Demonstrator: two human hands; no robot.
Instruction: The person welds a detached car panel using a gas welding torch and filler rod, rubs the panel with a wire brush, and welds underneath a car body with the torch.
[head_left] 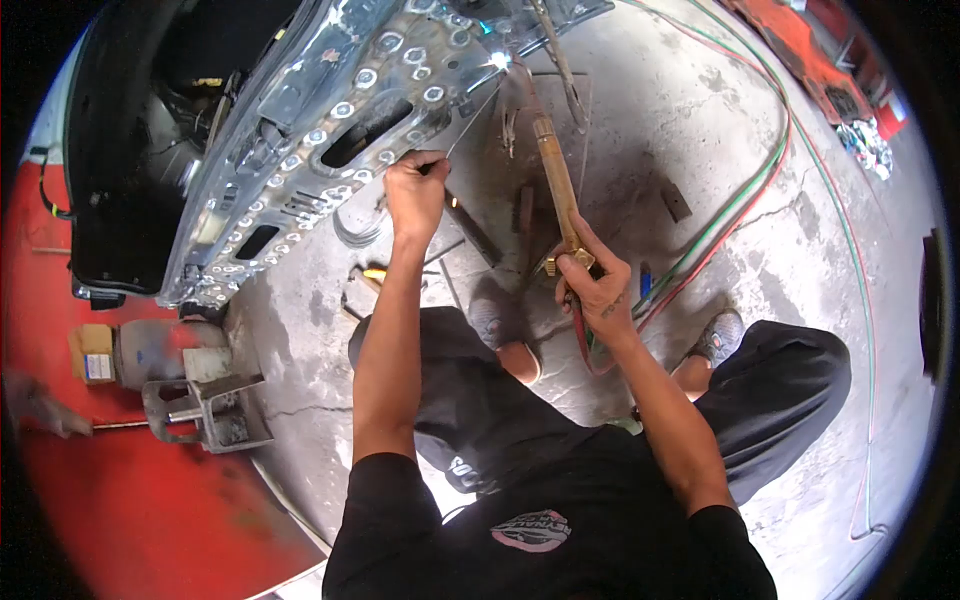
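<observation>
My right hand (600, 285) is wrapped around the brass handle of a gas welding torch (553, 165). The torch's tip points up to the edge of a bare metal car panel (370, 100), where a small bright spot (500, 61) glows. A thin welding rod (474, 122) is pinched in my left hand (415, 200), its far end reaching toward that spot. My left hand is close to the panel's lower edge; whether it touches the metal I cannot tell. Ringed weld marks and a dark oval slot (367, 133) cover the panel.
Green and red gas hoses (745, 200) trail across the concrete floor at right. Metal bars (472, 230) and several loose tools lie under the panel. At left are a metal bracket (225, 415), a small cardboard box (93, 355) and a red surface (130, 510).
</observation>
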